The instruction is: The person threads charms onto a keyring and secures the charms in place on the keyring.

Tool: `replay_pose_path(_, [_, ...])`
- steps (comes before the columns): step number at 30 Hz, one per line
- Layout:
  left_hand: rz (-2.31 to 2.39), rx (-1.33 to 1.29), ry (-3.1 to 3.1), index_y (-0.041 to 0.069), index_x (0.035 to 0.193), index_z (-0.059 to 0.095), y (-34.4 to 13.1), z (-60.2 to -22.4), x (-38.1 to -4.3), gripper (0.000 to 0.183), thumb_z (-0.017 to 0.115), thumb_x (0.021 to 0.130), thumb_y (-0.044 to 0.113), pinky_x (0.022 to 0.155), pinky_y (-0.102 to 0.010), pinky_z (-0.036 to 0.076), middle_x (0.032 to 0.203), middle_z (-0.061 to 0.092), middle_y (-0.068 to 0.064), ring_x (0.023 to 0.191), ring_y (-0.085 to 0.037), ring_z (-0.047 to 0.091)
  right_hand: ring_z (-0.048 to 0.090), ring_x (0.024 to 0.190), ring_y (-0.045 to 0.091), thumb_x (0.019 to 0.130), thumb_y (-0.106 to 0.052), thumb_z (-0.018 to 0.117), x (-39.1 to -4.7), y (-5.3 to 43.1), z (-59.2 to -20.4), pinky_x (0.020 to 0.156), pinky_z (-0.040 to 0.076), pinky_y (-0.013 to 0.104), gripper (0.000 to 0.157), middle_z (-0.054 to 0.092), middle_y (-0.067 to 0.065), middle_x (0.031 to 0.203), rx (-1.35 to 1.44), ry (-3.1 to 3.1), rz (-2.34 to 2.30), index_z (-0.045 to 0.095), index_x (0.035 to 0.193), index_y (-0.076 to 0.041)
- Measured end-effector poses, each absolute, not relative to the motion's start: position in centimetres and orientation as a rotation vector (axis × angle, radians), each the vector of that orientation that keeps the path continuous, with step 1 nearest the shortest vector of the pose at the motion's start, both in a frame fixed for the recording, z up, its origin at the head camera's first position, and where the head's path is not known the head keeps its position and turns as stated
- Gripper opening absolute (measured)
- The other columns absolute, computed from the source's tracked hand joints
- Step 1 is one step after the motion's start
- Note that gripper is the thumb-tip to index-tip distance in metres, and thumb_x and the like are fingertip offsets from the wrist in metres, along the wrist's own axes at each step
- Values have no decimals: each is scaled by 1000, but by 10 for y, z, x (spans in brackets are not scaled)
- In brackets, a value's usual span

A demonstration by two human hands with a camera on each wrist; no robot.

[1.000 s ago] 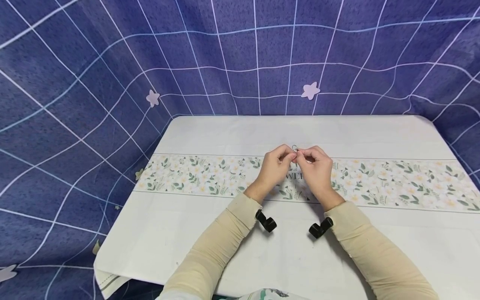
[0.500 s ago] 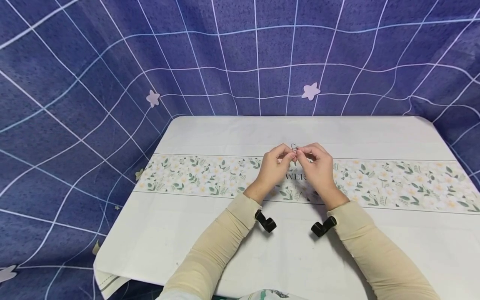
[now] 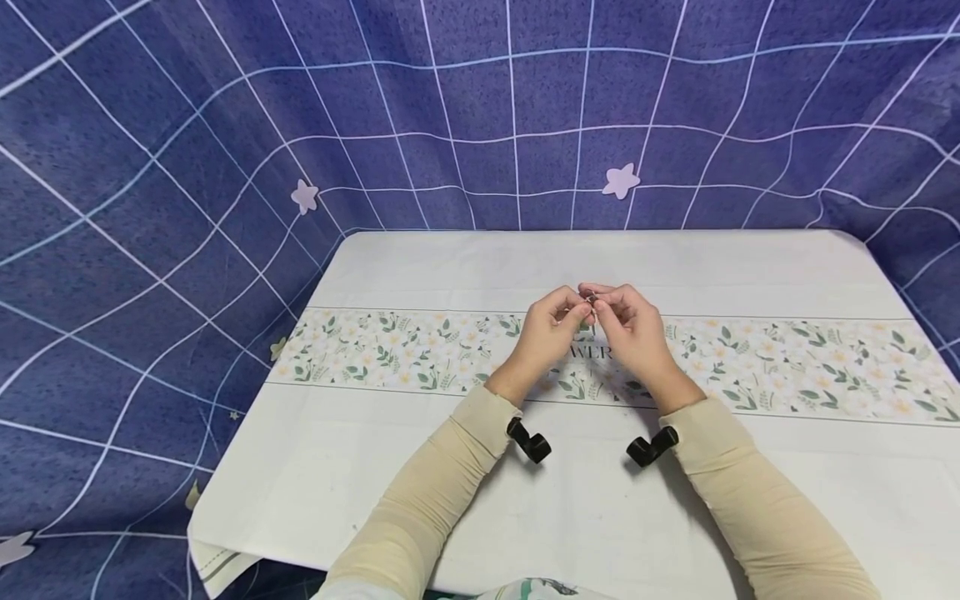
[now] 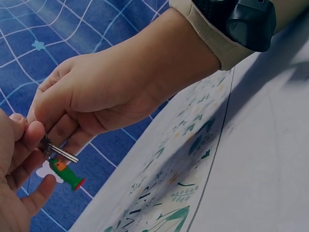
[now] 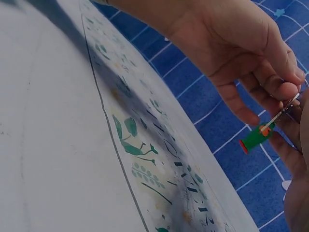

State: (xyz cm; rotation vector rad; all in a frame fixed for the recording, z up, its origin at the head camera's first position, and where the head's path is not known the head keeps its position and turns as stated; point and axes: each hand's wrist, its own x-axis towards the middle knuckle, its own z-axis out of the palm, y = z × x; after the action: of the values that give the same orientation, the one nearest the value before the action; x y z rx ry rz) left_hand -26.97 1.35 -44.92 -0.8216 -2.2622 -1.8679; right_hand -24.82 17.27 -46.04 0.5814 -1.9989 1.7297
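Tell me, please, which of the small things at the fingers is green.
The green one is the red-ended charm; the slim metal piece near it is silvery.

two hands (image 3: 551, 333), one green charm (image 4: 70, 176), perhaps one key (image 4: 66, 153)

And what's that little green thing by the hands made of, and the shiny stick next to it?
The little green thing looks like smooth, dullish rubber or plastic, I can't tell which, with solid patches of green, orange and red. The shiny stick seems to be polished metal: it's silvery and light gleams along it.
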Motion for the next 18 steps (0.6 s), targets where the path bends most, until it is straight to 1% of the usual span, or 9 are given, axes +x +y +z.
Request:
replay_pose_path(2, [-1914, -821, -2258, 5, 88, 61, 13, -448, -270, 16, 61, 101, 14, 78, -23, 53, 87, 69, -13, 88, -30, 68, 66, 107, 2, 101, 7, 53, -246, 174, -456, 83, 55, 17, 7, 64, 28, 126, 582, -2019, 1748, 55, 101, 14])
replay_pose_path(5, [-1959, -836, -2247, 4, 89, 61, 13, -447, -269, 15, 60, 101, 13, 73, -22, 49, 87, 69, -16, 88, -40, 66, 66, 98, -2, 100, 11, 51, -237, 172, -443, 79, 54, 16, 6, 63, 33, 123, 578, -2048, 1737, 52, 102, 16])
replay_pose_path(7, [-1980, -852, -2231, 3, 89, 60, 13, -446, -269, 15, 60, 101, 12, 72, -23, 48, 87, 69, -18, 88, -43, 65, 65, 93, -2, 99, 13, 50, -232, 171, -435, 76, 54, 15, 5, 62, 36, 122, 593, -2050, 1727, 51, 101, 17])
replay_pose_path(9, [-1988, -861, -2222, 3, 89, 60, 13, -445, -269, 16, 61, 101, 12, 70, -22, 47, 88, 69, -18, 87, -43, 64, 65, 97, 0, 99, 14, 49, -232, 171, -434, 81, 54, 16, 5, 61, 37, 122, 621, -2031, 1742, 50, 99, 19])
replay_pose_path(11, [-1985, -860, -2220, 3, 89, 61, 12, -445, -268, 16, 60, 102, 13, 67, -22, 45, 88, 69, -17, 82, -38, 63, 64, 102, 2, 99, 15, 49, -234, 170, -435, 86, 53, 16, 4, 60, 38, 121, 648, -2000, 1763, 48, 97, 19])
replay_pose_path(12, [-1983, -852, -2223, 4, 89, 61, 12, -445, -268, 16, 60, 102, 13, 63, -22, 44, 87, 70, -15, 75, -34, 62, 64, 103, 4, 98, 16, 48, -236, 171, -438, 87, 53, 17, 4, 58, 39, 121, 657, -1982, 1773, 47, 96, 19])
replay_pose_path(14, [-1971, -833, -2235, 5, 89, 61, 12, -445, -268, 16, 60, 102, 14, 57, -22, 41, 88, 70, -13, 67, -23, 58, 62, 107, 7, 98, 17, 48, -242, 171, -446, 89, 53, 18, 4, 56, 39, 121, 672, -1946, 1799, 47, 95, 19])
replay_pose_path(16, [-1982, -823, -2228, 4, 89, 61, 12, -446, -268, 16, 60, 101, 13, 55, -22, 39, 88, 70, -14, 65, -15, 55, 62, 107, 8, 97, 18, 48, -247, 172, -453, 86, 53, 18, 3, 55, 38, 120, 670, -1919, 1818, 48, 94, 18])
replay_pose_path(18, [-2001, -814, -2216, 2, 88, 61, 12, -446, -268, 16, 60, 101, 12, 55, -22, 39, 88, 70, -16, 66, -11, 55, 62, 107, 9, 97, 18, 49, -251, 173, -460, 84, 54, 18, 3, 55, 35, 121, 661, -1905, 1827, 50, 94, 17])
